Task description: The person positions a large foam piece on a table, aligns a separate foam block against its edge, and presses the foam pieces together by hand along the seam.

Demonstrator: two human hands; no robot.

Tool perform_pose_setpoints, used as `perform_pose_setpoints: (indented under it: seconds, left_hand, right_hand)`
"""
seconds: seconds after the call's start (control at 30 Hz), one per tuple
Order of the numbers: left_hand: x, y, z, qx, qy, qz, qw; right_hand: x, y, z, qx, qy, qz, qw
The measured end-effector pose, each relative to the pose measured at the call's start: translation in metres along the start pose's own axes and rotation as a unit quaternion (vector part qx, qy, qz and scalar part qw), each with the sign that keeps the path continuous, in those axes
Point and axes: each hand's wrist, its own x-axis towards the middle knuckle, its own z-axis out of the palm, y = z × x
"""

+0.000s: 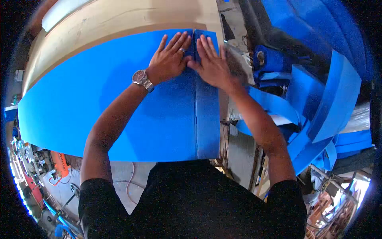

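Blue sheet [75, 103] lying on a tan surface [119, 20].
From afar I see the left hand [169, 59] and right hand [213, 67] laid flat on it, grasping nothing, thumbs close together at its seam [195, 115]; more blue pieces [336, 95] sit to the right.

Smooth grey floor [121, 171] lies below a broad, pale beige tabletop [119, 26], bright white light [361, 190] glowing lower right.

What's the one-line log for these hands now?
left hand: open on wide blue panel | right hand: open on narrow blue strip | seam: between them
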Motion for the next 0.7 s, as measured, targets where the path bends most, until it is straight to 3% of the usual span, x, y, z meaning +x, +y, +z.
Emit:
perform_pose_setpoints:
  seconds: [0.37,0.53,0.7]
  left_hand:
    - [-0.001,-0.002,-0.005,-0.009,-0.062,-0.016,0.998]
    - [-0.002,-0.001,-0.004,-0.001,-0.051,-0.012,0.999]
    - [0.002,-0.003,0.0,-0.007,-0.036,-0.008,0.999]
  right_hand:
    - [0.008,-0.012,-0.001,0.022,-0.024,0.03,0.999]
    - [0.006,-0.011,-0.001,0.075,-0.031,0.043,0.996]
    - [0.012,-0.01,0.005,0.019,-0.02,0.019,0.999]
